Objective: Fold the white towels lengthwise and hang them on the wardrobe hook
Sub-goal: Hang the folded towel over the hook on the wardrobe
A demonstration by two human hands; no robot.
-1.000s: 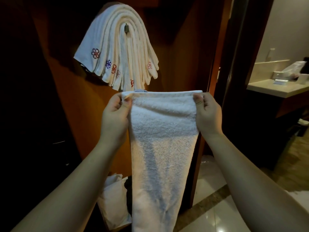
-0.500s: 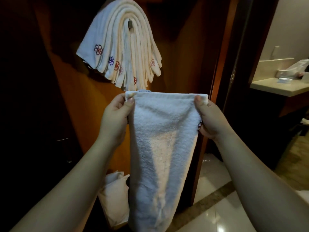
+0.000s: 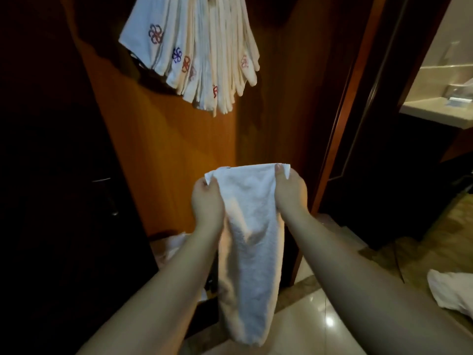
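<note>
White towel [image 3: 249,252] hanging lengthwise at frame centre, top edge stretching between both hands. Left hand [image 3: 207,203] pinching top corner at 9 o'clock of towel, thumb over front, fingers curling behind. Right hand [image 3: 289,189] pinching opposite corner at 3 o'clock, same way. Hung towels [image 3: 194,52] fanning at 12 o'clock against wooden wardrobe panel [image 3: 163,155], well apart from hands. Loose white cloth [image 3: 450,293] lying on floor at 4 o'clock.

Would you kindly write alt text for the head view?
Two bare hands, left hand and right hand, pinch the top corners of a white towel hanging down. Above, folded towels hang against a wooden wardrobe.
</note>
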